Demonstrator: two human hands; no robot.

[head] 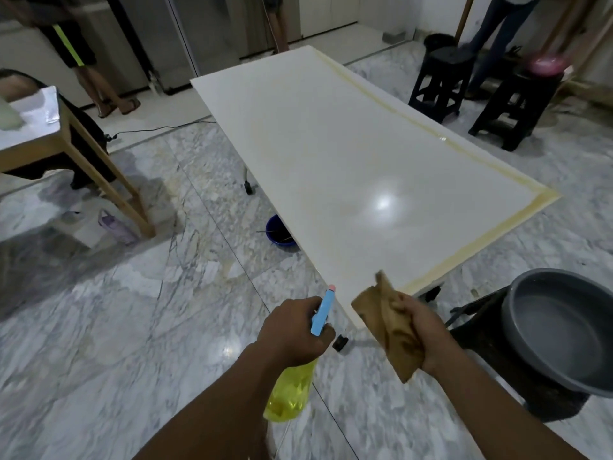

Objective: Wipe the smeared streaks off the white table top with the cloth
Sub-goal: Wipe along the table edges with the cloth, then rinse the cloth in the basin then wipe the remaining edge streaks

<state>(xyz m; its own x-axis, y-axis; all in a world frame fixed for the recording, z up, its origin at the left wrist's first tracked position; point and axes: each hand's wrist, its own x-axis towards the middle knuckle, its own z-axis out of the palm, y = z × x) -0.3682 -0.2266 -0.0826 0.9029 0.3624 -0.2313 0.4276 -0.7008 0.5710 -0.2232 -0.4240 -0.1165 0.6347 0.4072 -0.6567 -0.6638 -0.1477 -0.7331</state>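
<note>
Since the wipe hasn't begun, what matters is where the cloth (388, 327) sits vs. the streaks (477, 245). We hold the cloth bunched in the right grip (419, 330), fingers curled round its middle, w/ one corner sticking up and the rest hanging below the palm. It's at the near corner of the worktop (315, 154), just off the edge as far as we can tell, not pressed flat on the surface. Our left grip (295, 330) is clenched on a spray bottle (292, 393), blue nozzle aimed fwd at that same corner.

The worktop's long axis runs away from us, up and to the left. The streaks form a yellowish L-shaped band. One leg follows the near short end, from just beside the cloth out to the right corner. The other follows the far long edge toward the back. So the dirt lies ahead and right of the cloth, and the right grip is the nearer one. We judge the first pass goes fwd-right along that short end.

Cloth: tan-brown, creased, darker blotches, edges blurred. Worktop centre: glossy, lamp glare, only faint smears. A grey basin (530, 327) sits to our right.
</note>
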